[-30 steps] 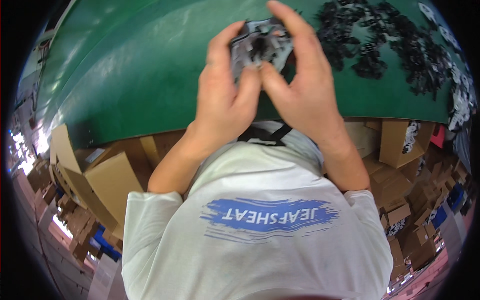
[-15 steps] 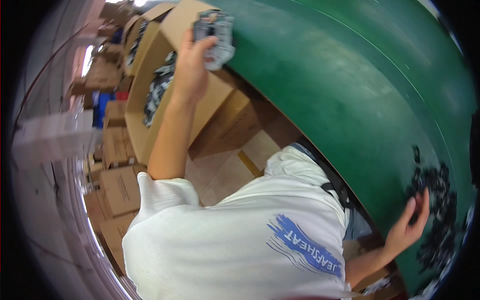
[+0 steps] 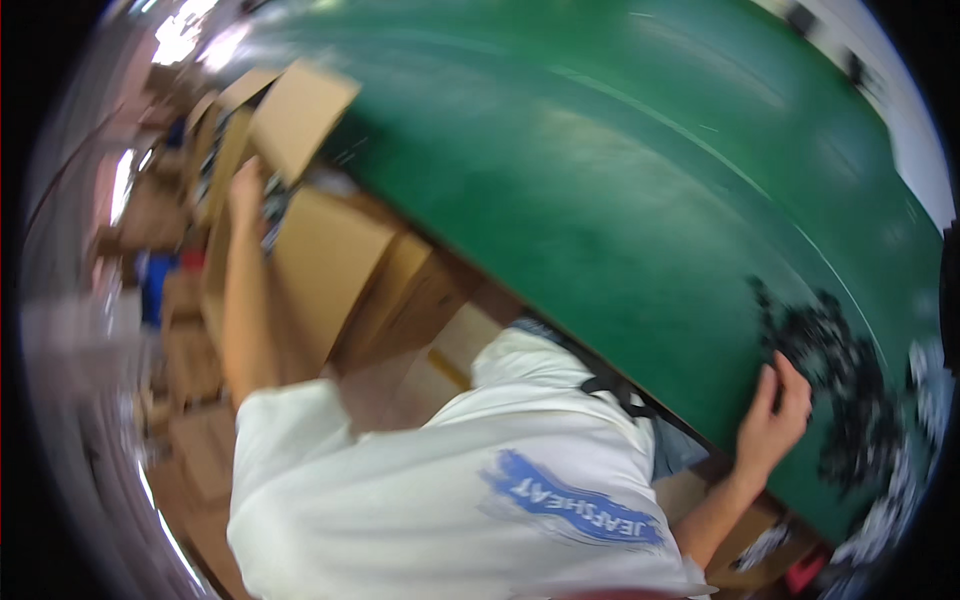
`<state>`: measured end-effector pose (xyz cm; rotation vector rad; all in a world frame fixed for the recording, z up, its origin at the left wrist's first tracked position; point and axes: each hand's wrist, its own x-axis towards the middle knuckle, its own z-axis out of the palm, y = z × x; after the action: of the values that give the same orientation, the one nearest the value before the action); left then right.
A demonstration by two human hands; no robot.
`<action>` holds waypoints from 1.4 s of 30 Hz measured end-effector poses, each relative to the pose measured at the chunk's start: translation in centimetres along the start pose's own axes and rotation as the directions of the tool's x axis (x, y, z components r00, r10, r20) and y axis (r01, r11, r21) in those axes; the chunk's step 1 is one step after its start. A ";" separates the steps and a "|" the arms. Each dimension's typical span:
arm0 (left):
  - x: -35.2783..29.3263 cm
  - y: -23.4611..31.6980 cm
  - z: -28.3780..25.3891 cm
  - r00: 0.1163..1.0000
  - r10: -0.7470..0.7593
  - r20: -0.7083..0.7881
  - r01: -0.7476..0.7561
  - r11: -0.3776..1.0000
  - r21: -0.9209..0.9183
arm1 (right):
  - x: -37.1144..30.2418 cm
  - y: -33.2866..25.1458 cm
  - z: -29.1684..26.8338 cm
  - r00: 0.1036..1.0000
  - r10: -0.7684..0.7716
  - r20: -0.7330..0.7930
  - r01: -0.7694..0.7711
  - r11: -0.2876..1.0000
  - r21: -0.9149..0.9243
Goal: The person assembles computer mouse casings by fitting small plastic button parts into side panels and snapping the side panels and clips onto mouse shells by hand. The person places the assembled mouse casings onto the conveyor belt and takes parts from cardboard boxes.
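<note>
The left hand (image 3: 243, 190) is stretched far out toward ten o'clock, down over an open cardboard box (image 3: 300, 115) that stands beside the green desk (image 3: 620, 170); motion blur smears it, so I cannot tell whether its fingers are spread or pressed on anything, nor whether it holds a piece. Dark small parts (image 3: 272, 215) show inside the box just beside that hand, at about four o'clock from it, too blurred to tell apart. The right hand (image 3: 772, 420) lies at four o'clock in the view, resting on the desk near its front edge, its fingers (image 3: 790, 385) loosely curved and close together, their tips touching the near rim of a heap of small black parts (image 3: 840, 390) that spreads away toward three o'clock. It pinches nothing that can be made out. More pale and dark pieces (image 3: 925, 390) lie past the heap at the right rim. Below the desk edge, at eight to nine o'clock, further brown cartons (image 3: 330, 270) are stacked on the floor. The person's white shirt (image 3: 420, 480) with a blue printed mark fills the lower middle, at six o'clock.
</note>
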<state>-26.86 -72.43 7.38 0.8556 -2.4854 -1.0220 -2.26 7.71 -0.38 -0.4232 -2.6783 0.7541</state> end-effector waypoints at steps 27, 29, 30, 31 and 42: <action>-80.4 53.2 63.9 -0.554 0.704 0.444 -0.641 -0.020 -0.768 | -0.2 4.1 2.1 0.911 -0.074 -0.406 0.217 0.923 0.319; -78.9 53.7 64.6 -0.563 0.698 0.442 -0.679 -0.086 -0.729 | 0.0 4.3 2.3 0.906 -0.094 -0.412 0.245 0.911 0.332; -78.2 53.7 64.5 -0.589 0.682 0.433 -0.699 -0.162 -0.697 | 0.1 4.4 2.3 0.911 -0.100 -0.399 0.249 0.906 0.342; -77.1 53.3 64.4 -0.582 0.679 0.447 -0.710 -0.155 -0.687 | 0.2 4.4 2.2 0.916 -0.109 -0.386 0.256 0.899 0.354; -49.0 39.8 46.1 -0.242 0.624 0.743 0.327 0.773 -0.543 | 0.3 4.0 1.2 0.951 0.073 -0.299 0.137 0.770 0.623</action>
<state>-28.01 5.49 0.86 -1.3093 -2.3694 -3.0400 -2.24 10.56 -3.44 -0.2782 -1.9648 1.3915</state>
